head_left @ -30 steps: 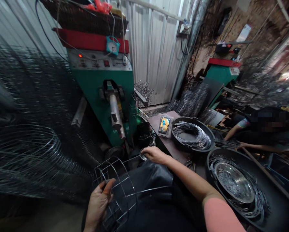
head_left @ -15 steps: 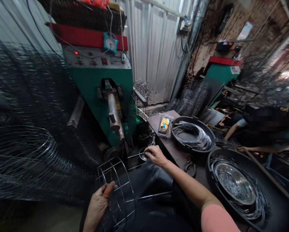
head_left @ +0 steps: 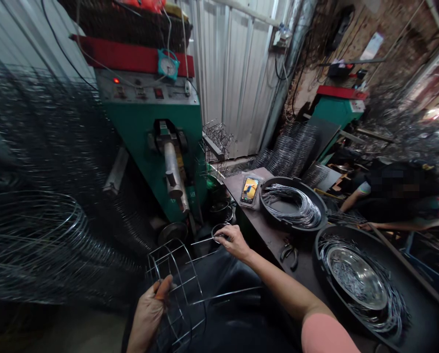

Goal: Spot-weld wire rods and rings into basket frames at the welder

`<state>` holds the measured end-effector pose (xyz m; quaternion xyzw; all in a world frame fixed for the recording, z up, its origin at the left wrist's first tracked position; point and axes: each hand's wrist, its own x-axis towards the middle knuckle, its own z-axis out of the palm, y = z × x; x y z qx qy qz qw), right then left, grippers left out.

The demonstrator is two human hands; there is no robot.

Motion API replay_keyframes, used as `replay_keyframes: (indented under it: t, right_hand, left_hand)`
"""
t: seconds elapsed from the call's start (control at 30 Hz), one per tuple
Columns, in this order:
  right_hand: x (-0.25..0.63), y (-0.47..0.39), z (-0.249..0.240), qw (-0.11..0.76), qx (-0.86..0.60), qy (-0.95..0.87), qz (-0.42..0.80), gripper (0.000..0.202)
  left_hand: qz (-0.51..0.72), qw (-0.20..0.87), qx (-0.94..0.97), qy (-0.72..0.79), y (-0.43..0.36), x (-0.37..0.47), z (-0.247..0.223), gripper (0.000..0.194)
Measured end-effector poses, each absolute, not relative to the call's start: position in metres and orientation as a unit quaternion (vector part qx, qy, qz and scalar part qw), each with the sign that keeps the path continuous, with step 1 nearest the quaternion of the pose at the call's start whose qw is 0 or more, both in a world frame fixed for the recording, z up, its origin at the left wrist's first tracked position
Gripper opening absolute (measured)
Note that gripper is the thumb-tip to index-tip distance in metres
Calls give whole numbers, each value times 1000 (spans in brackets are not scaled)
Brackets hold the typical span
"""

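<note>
Low in the head view, my left hand point(head_left: 154, 306) is closed on the near side of a wire basket point(head_left: 185, 282), thumb over a wire. The basket is tilted over my dark apron point(head_left: 234, 318), with straight rods sticking out to its right. My right hand point(head_left: 232, 240) pinches a thin metal wire point(head_left: 203, 241) between thumb and fingers, to the right of the basket and above the apron. The wire's free end points left toward the basket.
A green machine point(head_left: 131, 132) stands ahead. On the table point(head_left: 267, 230) lie a phone point(head_left: 249, 190), pliers point(head_left: 290, 255), a black tray point(head_left: 324, 215) of wire rings and another tray point(head_left: 317, 260) holding a metal bowl. Wire stacks point(head_left: 58, 206) fill the left. A person point(head_left: 392, 196) sits right.
My right hand has shifted slightly left and down with the wire. The pliers show more fully beside my forearm. The person at the right has moved a little.
</note>
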<state>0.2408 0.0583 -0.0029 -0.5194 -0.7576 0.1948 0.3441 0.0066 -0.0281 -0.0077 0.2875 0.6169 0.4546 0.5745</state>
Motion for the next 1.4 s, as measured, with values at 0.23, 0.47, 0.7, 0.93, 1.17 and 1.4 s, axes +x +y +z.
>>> replay_keyframes:
  t: [0.23,0.47,0.7,0.93,1.17,1.4]
  right_hand:
    - [239,56,-6,376,-516,-743,201,8]
    - [233,56,-8,401,-485,-749,206,7]
    - [229,60,0,398,-468,-763,203,9]
    - [221,67,7,405,-463,-767,184,11]
    - [219,72,-2,387,-475,-767,190,12]
    - [214,83,0,399,-482,-758,182,7]
  left_hand:
    - [428,593,304,610,-29,8,-3,52]
    - [430,573,328,615,-33,5,-4,51]
    - [464,575,299,604,-20,4,4,49]
    - [476,579,303,588,-6,6,7,47]
    - [482,568,313,589,2,4,-9,48]
    - [516,562,279,583,22,-2,-4,52]
